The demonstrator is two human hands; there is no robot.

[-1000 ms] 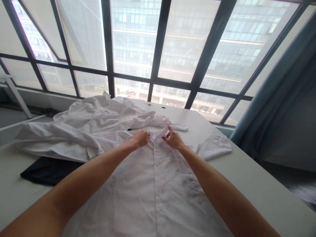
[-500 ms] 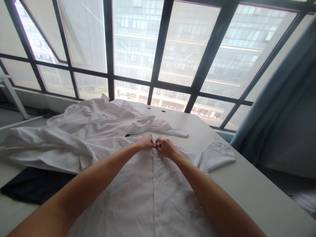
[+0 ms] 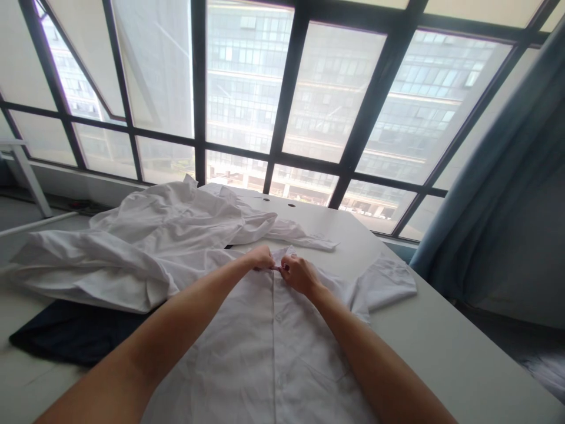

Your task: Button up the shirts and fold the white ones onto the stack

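Observation:
A white button-up shirt (image 3: 238,341) lies front up on the table, its collar end away from me and its button placket running down the middle. At the top of the placket, just below the collar, my left hand (image 3: 261,258) pinches the shirt's edge. Right beside it, my right hand (image 3: 299,273) is closed on the other side of the same spot, fingertips nearly touching the left ones. My fingers hide whatever button is there. Lower on the placket a few small buttons show faintly. One short sleeve (image 3: 386,282) spreads out to the right.
More white garments (image 3: 176,218) lie crumpled at the left and back. A dark navy cloth (image 3: 75,333) sticks out beneath them. The white table (image 3: 445,335) has two dark round holes near the window (image 3: 242,76). A blue-grey curtain (image 3: 485,176) hangs at the right.
My view has tilted up slightly. Both hands stay at the collar; the fingers have shifted a little, and the fabric between them sits lower and flatter.

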